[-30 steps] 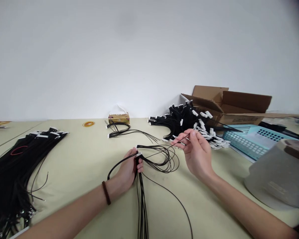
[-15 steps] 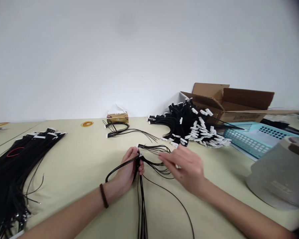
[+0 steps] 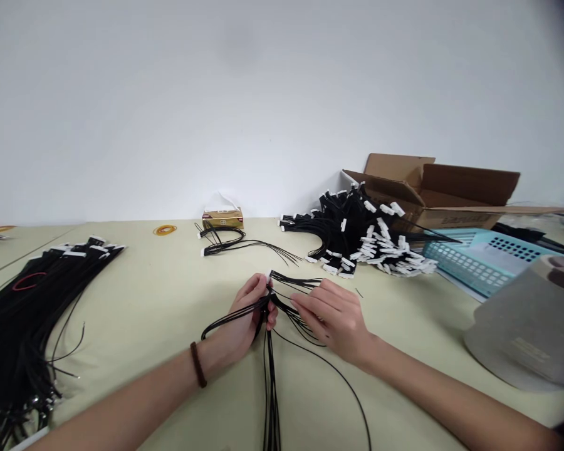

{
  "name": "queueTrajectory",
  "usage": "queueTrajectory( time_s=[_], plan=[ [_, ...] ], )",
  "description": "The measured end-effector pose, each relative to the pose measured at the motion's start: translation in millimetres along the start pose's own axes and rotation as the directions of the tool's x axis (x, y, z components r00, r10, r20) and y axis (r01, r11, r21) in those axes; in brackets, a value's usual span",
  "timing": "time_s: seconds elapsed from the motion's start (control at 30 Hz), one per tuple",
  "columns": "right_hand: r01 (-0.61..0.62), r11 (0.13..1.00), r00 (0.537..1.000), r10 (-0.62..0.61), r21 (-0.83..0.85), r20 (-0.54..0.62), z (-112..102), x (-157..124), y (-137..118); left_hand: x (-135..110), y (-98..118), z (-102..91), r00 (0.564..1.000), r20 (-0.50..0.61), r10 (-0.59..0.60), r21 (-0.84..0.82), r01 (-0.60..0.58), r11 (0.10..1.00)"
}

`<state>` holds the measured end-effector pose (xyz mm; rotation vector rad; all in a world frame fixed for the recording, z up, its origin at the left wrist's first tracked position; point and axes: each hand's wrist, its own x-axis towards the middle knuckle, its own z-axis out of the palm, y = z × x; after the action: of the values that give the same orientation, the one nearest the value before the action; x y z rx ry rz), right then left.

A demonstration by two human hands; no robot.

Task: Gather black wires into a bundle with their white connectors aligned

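My left hand (image 3: 247,313), with a brown band at the wrist, is closed around a black wire harness (image 3: 271,382). A white connector (image 3: 269,275) pokes up above its thumb and fingertips. Some wires loop left over the palm, others fan out to the right, and long strands hang down toward the table's near edge. Thumb and forefinger of my right hand (image 3: 331,319) are pinched together just right of the connector, among the fanned wires. A thin wire appears to run into that pinch; its tip is hidden by the fingers.
Black harnesses lie bundled at left (image 3: 37,300), and a heap with white connectors (image 3: 348,232) is at back right. Behind stand an open cardboard box (image 3: 460,194), a turquoise basket (image 3: 470,263) and a grey container (image 3: 526,332). A tissue box (image 3: 223,218) and yellow rubber bands (image 3: 165,230) lie near the wall.
My right hand has moved slightly left, closer to the connector. My left hand with the harness has shifted a little to the right.
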<state>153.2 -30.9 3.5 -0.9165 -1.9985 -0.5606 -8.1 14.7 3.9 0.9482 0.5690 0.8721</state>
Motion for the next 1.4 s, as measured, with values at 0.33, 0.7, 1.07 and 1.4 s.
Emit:
queueTrajectory(
  time_s=[0.33, 0.7, 1.07, 1.4],
  plan=[
    [-0.122, 0.987, 0.991, 0.116, 0.103, 0.063, 8, 0, -1, 0, 0, 1.2, 1.000, 0.005, 0.004, 0.068, -0.004, 0.998],
    [-0.159, 0.985, 0.987, 0.158, 0.062, 0.020, 7, 4, -5, 0, -1, 1.2, 1.000, 0.026, -0.009, 0.074, 0.007, 0.997],
    [-0.184, 0.968, 0.977, 0.199, 0.169, -0.076, 8, 4, -8, 1, 1, 0.6, 0.993, 0.103, -0.054, 0.078, 0.046, 0.996],
    [-0.139, 0.987, 0.988, 0.144, 0.082, -0.058, 11, 2, -3, 0, 0, -0.8, 0.991, 0.104, -0.084, 0.054, 0.079, 0.995]
  ],
)
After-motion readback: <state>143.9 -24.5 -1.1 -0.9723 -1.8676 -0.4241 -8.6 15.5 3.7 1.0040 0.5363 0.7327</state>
